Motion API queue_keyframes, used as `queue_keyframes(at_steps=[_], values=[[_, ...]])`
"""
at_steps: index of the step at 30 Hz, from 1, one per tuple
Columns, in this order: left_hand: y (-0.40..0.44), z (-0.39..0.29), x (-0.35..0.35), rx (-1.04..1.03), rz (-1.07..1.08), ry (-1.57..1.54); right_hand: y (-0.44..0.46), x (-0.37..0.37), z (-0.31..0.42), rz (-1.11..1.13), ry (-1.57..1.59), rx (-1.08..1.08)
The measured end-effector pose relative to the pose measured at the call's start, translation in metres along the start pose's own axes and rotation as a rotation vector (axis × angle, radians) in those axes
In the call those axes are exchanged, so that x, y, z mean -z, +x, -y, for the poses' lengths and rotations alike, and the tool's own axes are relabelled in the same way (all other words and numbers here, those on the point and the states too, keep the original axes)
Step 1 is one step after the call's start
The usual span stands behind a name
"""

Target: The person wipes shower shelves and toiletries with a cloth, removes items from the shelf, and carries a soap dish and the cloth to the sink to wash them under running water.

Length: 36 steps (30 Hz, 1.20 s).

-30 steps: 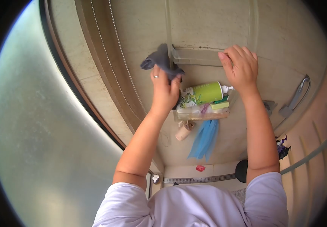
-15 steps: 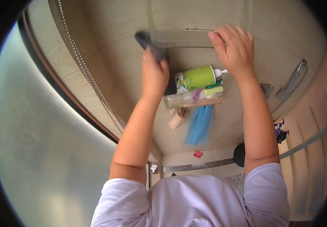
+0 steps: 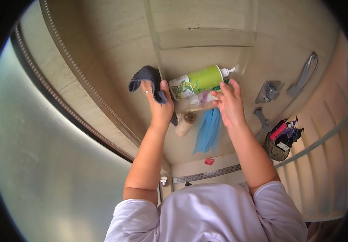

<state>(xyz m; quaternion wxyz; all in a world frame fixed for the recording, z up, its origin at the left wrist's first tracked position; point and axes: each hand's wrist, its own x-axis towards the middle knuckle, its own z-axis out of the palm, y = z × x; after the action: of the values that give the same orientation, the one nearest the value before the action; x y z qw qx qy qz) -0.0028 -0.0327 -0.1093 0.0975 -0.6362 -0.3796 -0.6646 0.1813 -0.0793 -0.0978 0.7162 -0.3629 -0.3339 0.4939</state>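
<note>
My left hand (image 3: 160,111) holds a dark grey cloth (image 3: 146,76), which drapes over the fingers just left of a green and white pump bottle (image 3: 200,80). The bottle lies on its side in a clear wall shelf (image 3: 188,108), its white pump pointing right. My right hand (image 3: 231,104) is open at the shelf's right end, fingers spread below the pump; whether a fingertip touches anything there is unclear. Partly behind those fingers lie a purple and clear item and something green. Under the shelf hang a blue mesh cloth (image 3: 208,131) and a pale rolled item (image 3: 185,126).
Higher up is another clear shelf (image 3: 206,39). On the right are a shower handset (image 3: 302,80), a wall valve (image 3: 269,92) and a basket of items (image 3: 278,149). A frosted glass panel (image 3: 57,153) stands left. A drain strip (image 3: 206,176) crosses the floor.
My left hand has moved lower with the cloth. The right hand has come down and left from the upper shelf to beside the bottle, with its fingers spreading.
</note>
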Motion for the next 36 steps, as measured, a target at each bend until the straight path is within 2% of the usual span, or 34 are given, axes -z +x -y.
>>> queue_keyframes(at_steps=[2,5,7,10,13,16,17,20,23,27,30,32,34,36], values=[[0.009,-0.010,0.002,-0.029,0.016,-0.029,0.011,-0.004,0.005,0.016,-0.032,-0.009],[0.011,-0.019,-0.004,0.084,0.111,-0.051,0.027,-0.017,0.012,-0.045,-0.147,-0.013],[0.003,-0.013,-0.011,0.113,0.101,-0.077,0.036,-0.023,0.015,-0.119,-0.240,-0.062],[-0.007,-0.007,-0.012,0.123,0.116,-0.050,0.035,-0.029,0.012,-0.100,-0.340,0.195],[-0.013,-0.003,-0.017,0.141,0.106,-0.017,0.051,-0.029,0.009,-0.001,-0.586,0.397],[-0.014,-0.005,-0.016,0.159,0.111,-0.047,0.053,-0.040,0.001,-0.117,-0.742,0.484],[-0.013,-0.005,-0.016,0.155,0.117,-0.043,0.051,-0.046,-0.001,-0.182,-0.698,0.483],[-0.012,-0.003,-0.016,0.145,0.106,-0.049,0.063,-0.048,-0.014,-0.101,-0.367,0.462],[-0.014,0.001,-0.016,0.156,0.072,-0.105,0.051,-0.052,-0.009,-0.113,-0.189,0.462],[-0.007,-0.002,-0.007,0.272,0.023,-0.270,0.009,-0.050,0.008,-0.074,-0.077,0.586],[-0.002,-0.013,0.005,0.329,-0.094,-0.428,-0.006,-0.028,0.004,-0.024,-0.216,0.741],[-0.007,-0.024,0.032,0.578,0.036,-0.603,-0.014,-0.009,0.004,0.013,-0.327,0.819],[-0.012,-0.025,0.061,0.457,0.246,-0.772,-0.024,0.004,0.009,0.043,-0.418,0.871],[-0.017,-0.038,0.077,0.416,0.339,-0.906,-0.030,0.013,0.010,0.070,-0.418,0.816]])
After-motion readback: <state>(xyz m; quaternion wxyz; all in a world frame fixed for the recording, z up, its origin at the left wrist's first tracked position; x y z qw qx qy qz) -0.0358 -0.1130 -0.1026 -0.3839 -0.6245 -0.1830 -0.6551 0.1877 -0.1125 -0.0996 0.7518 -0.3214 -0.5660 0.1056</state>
